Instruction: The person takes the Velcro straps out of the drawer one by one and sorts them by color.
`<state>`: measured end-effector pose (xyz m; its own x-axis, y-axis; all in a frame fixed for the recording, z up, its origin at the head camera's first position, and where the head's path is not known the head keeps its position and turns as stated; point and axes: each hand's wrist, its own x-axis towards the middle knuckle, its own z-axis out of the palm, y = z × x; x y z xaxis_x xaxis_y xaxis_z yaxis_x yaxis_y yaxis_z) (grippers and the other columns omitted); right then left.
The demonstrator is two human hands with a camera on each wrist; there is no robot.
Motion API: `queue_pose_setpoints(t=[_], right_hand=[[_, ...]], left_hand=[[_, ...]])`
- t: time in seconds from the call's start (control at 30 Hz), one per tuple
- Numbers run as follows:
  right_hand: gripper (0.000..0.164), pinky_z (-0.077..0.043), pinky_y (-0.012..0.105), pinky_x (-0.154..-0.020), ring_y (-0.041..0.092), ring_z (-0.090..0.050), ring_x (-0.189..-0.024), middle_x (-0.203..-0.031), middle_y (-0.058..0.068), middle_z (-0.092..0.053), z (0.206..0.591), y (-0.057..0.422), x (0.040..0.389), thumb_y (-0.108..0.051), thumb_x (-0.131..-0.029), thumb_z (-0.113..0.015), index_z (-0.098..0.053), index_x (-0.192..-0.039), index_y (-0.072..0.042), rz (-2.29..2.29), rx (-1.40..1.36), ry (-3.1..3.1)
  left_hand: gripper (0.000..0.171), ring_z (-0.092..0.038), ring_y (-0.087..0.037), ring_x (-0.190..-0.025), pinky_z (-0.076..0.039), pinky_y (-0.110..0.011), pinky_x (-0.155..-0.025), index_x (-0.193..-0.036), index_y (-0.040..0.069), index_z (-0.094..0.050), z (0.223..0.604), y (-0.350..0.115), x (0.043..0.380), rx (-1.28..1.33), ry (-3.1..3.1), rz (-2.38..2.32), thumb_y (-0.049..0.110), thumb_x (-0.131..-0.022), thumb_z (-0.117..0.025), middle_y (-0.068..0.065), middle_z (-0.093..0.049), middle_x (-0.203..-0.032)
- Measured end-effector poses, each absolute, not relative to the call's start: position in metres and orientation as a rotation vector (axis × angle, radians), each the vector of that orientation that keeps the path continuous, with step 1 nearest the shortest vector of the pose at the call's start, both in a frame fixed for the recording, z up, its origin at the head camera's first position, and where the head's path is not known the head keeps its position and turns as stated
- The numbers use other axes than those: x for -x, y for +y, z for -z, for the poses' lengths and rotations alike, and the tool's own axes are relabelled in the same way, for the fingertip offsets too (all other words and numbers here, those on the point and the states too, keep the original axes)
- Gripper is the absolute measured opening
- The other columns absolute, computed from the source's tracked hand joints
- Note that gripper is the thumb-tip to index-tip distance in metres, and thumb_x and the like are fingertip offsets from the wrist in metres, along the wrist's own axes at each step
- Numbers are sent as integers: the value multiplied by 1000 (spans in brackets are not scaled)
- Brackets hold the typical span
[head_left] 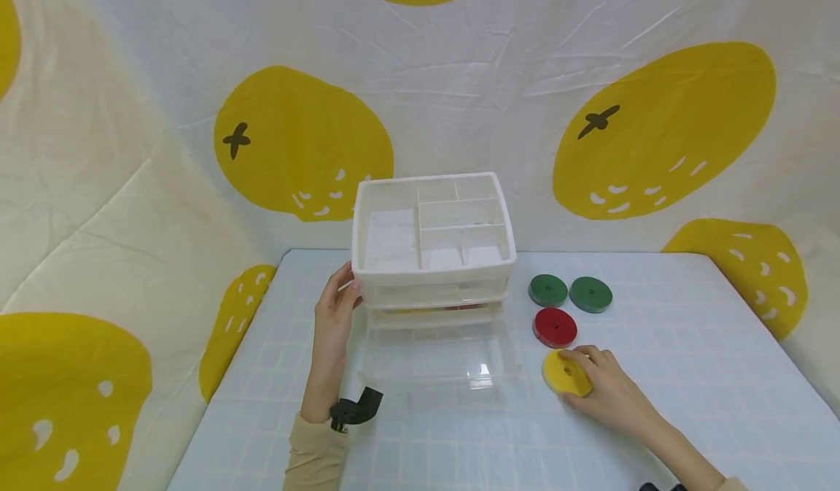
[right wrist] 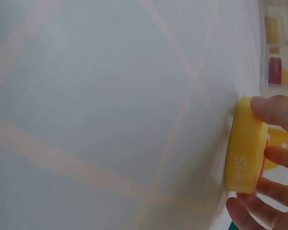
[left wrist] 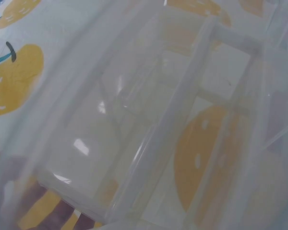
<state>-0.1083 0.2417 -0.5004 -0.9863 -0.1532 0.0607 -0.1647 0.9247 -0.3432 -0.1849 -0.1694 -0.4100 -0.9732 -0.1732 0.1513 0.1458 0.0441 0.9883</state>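
Note:
A white organizer (head_left: 434, 265) with a divided top tray has a clear lower drawer (head_left: 436, 352) pulled out toward me. My left hand (head_left: 337, 305) rests against its left side, fingertips partly hidden by the side wall. Through the clear plastic, the left wrist view shows dark finger shapes. To the right of the drawer, my right hand (head_left: 610, 389) grips a yellow disc (head_left: 566, 374) with a small centre hole, thumb and fingers across its rim. Part of some lettering shows on the disc's edge in the right wrist view.
Just beyond the yellow disc lies a red disc (head_left: 555, 327). Two green discs (head_left: 547, 290) sit side by side farther back, right of the organizer. Behind the table (head_left: 262, 418) hangs a fruit-print cloth (head_left: 459, 111). A black strap (head_left: 356, 408) is on the left wrist.

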Motion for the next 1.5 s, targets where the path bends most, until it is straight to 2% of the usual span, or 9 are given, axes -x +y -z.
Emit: queue_pose_setpoints(t=[0.3,0.53,0.7,0.9,1.03,1.27,1.5], right_hand=[[67,-52,51,-90,27,-53,-109,-126,9,-59,495,237,105,-35,-69,-85,-60,-127,-14,-475,-315,-3019],[44,-56,37,-83,15,-56,-100,-117,1,-64,481,217,95,-30,-75,-80,-66,-116,-20,-516,-326,-2977],[34,-56,36,-83,11,-57,-99,-108,-8,-64,475,200,85,-28,-79,-77,-68,-111,-23,-611,-349,-2988],[27,-55,30,-84,6,-58,-98,-107,-17,-64,469,180,77,-32,-84,-72,-68,-110,-26,-785,-393,-3053],[23,-56,29,-81,8,-59,-94,-105,-12,-67,466,169,75,-32,-87,-70,-67,-108,-23,-997,-432,-3077],[26,-53,19,-75,-3,-56,-84,-105,-2,-70,470,152,74,-32,-91,-65,-67,-110,-14,-1372,-543,-3076],[30,-50,14,-76,2,-59,-86,-111,11,-69,472,128,76,-28,-95,-60,-65,-115,-7,-1854,-601,-2975]], left_hand=[[40,-56,-8,-105,-47,-23,-91,-137,19,-52,410,-170,185,-43,-2099,2027,24,-97,-56,2,-55,-126],[40,-55,-7,-105,-47,-22,-91,-137,19,-52,410,-169,185,-57,-2095,2032,24,-98,-56,3,-55,-126],[40,-56,-7,-105,-47,-22,-91,-137,19,-53,412,-170,185,-51,-2091,2037,23,-97,-57,4,-55,-125],[40,-56,-7,-107,-47,-23,-92,-137,19,-52,412,-170,185,-30,-2094,2031,25,-97,-56,3,-55,-127],[40,-55,-6,-107,-47,-22,-92,-137,19,-52,412,-170,185,-28,-2093,2035,24,-98,-56,3,-54,-127],[40,-56,-6,-106,-47,-22,-92,-137,19,-52,412,-170,186,-39,-2097,2029,25,-97,-56,3,-54,-127],[40,-55,-6,-106,-47,-21,-91,-137,20,-52,412,-169,186,-42,-2104,2016,26,-98,-56,1,-54,-129]])
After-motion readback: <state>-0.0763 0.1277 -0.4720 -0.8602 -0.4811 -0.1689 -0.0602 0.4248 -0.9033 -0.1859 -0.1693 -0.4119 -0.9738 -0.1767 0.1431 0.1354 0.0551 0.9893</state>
